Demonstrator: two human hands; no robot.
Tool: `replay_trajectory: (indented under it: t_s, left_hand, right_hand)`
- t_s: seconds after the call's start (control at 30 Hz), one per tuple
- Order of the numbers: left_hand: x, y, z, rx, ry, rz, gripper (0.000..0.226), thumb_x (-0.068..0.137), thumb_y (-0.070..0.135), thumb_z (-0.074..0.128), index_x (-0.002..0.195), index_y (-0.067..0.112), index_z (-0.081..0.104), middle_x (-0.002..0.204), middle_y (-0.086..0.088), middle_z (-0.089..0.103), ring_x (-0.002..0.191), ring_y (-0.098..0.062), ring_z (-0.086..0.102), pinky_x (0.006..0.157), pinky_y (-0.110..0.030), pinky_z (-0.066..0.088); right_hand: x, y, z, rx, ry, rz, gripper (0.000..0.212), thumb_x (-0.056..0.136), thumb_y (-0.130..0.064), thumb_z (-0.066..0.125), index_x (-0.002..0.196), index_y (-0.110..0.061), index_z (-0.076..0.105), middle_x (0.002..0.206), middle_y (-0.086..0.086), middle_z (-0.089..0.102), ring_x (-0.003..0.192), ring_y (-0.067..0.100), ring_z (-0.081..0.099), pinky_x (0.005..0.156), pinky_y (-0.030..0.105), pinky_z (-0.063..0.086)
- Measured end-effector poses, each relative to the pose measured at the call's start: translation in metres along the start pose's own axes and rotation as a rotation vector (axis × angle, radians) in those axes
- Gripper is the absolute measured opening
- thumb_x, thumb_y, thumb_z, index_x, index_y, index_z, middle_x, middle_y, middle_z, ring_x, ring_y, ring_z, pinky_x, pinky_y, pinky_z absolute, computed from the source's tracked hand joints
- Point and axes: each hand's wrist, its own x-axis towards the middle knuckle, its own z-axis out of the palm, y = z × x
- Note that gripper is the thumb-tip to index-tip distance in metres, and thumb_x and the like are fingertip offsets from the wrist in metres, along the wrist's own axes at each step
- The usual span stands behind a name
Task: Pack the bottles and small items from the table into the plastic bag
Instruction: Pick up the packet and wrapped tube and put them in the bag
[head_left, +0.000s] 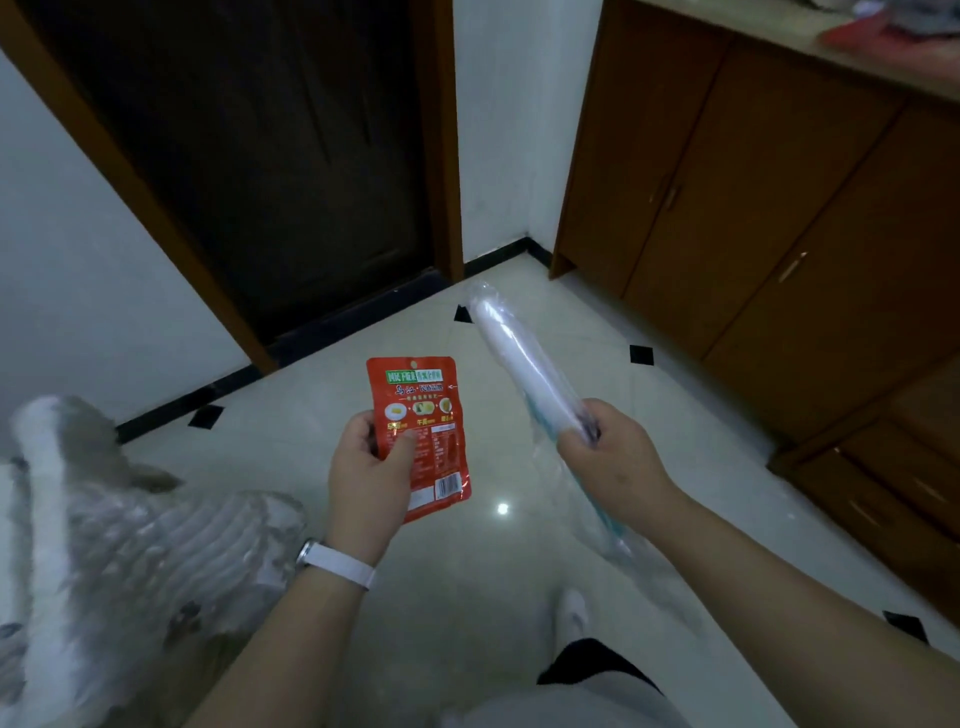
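Left hand (371, 467) pinches a flat, glossy red foil packet (422, 431); right hand (610, 457) grips a long white roll (511, 358) (clear crinkly plastic sleeve).

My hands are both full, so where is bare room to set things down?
Bare floor runs from the door to the cabinet, below the left hand and right hand. Crowded: the bubble wrap heap at left, the cluttered cabinet top upper right.

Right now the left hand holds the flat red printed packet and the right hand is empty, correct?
No: in the head view the right hand grips a long white roll in clear plastic wrap. The left hand does hold the flat red printed packet.
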Motion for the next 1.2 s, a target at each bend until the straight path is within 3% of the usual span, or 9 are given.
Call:
replay_trajectory:
  t_s: [0.1,0.23,0.33,0.5,0.6,0.73,0.83,1.03,1.2]
  left_hand:
    - [0.05,0.01,0.026,0.025,0.043,-0.022,0.018,0.093,0.025,0.063,0.11,0.028,0.056,0.101,0.014,0.067,0.087,-0.011,0.068,0.068,-0.029,0.056]
    - [0.116,0.036,0.058,0.075,0.12,-0.082,0.021,0.094,0.031,0.062,0.114,0.031,0.054,0.108,0.009,0.068,0.089,-0.014,0.07,0.075,-0.039,0.06]
    - [0.16,0.064,0.077,0.095,0.186,-0.103,0.024,0.093,0.032,0.062,0.116,0.031,0.054,0.111,0.008,0.068,0.092,-0.016,0.07,0.079,-0.044,0.059]
    - [0.213,0.098,0.078,0.075,0.317,-0.06,0.022,0.094,0.03,0.061,0.115,0.03,0.055,0.106,0.013,0.067,0.09,-0.008,0.068,0.073,-0.032,0.057]
    - [0.233,0.099,0.06,0.046,0.41,-0.081,0.017,0.095,0.027,0.061,0.108,0.035,0.054,0.102,0.015,0.067,0.085,-0.005,0.069,0.068,-0.026,0.056]
    - [0.263,0.085,0.023,-0.034,0.541,-0.152,0.016,0.095,0.023,0.061,0.107,0.03,0.055,0.103,0.008,0.069,0.088,-0.013,0.07,0.07,-0.031,0.056]
    - [0.293,0.066,-0.007,-0.067,0.638,-0.165,0.017,0.094,0.022,0.061,0.11,0.026,0.056,0.104,0.007,0.068,0.088,-0.013,0.068,0.067,-0.027,0.053]
    - [0.379,0.031,-0.079,-0.166,0.661,-0.235,0.017,0.092,0.027,0.064,0.109,0.028,0.058,0.105,0.006,0.07,0.091,-0.018,0.07,0.079,-0.047,0.059]
    - [0.448,0.032,-0.164,-0.158,0.669,-0.195,0.022,0.093,0.033,0.062,0.114,0.029,0.055,0.104,0.012,0.067,0.09,-0.011,0.068,0.07,-0.03,0.056]
  right_hand:
    - [0.067,0.007,-0.002,0.044,-0.018,-0.021,0.016,0.088,-0.015,0.057,0.074,-0.017,0.05,0.062,-0.004,0.044,0.053,0.011,0.04,0.044,0.017,0.031]
    - [0.166,0.0,-0.006,0.096,-0.084,-0.065,0.01,0.087,-0.014,0.056,0.081,-0.008,0.052,0.064,-0.001,0.046,0.054,0.013,0.041,0.044,0.019,0.03]
    - [0.23,-0.015,-0.015,0.15,-0.181,-0.112,0.004,0.088,-0.014,0.055,0.085,-0.013,0.056,0.066,-0.001,0.048,0.054,0.012,0.042,0.043,0.016,0.032]
    - [0.319,-0.057,-0.011,0.178,-0.306,-0.182,0.015,0.09,-0.016,0.053,0.078,-0.025,0.051,0.069,-0.003,0.05,0.057,0.01,0.045,0.048,0.018,0.036]
    - [0.35,-0.086,0.013,0.178,-0.384,-0.238,0.009,0.091,-0.017,0.052,0.085,-0.024,0.054,0.076,0.003,0.055,0.064,0.013,0.051,0.055,0.026,0.042]
    - [0.378,-0.128,0.064,0.138,-0.494,-0.292,0.012,0.089,-0.017,0.051,0.079,-0.023,0.05,0.073,0.0,0.05,0.061,0.013,0.047,0.053,0.026,0.039]
    - [0.396,-0.159,0.107,0.114,-0.563,-0.316,0.01,0.091,-0.017,0.051,0.09,-0.027,0.054,0.081,0.0,0.057,0.066,0.012,0.054,0.056,0.026,0.045]
    - [0.438,-0.239,0.19,0.052,-0.573,-0.351,0.015,0.093,-0.019,0.051,0.104,-0.029,0.056,0.086,-0.004,0.06,0.072,0.007,0.058,0.053,0.015,0.044]
    - [0.473,-0.329,0.26,-0.02,-0.556,-0.425,0.015,0.094,-0.02,0.051,0.104,-0.03,0.055,0.086,-0.005,0.059,0.073,0.005,0.057,0.051,0.016,0.04]
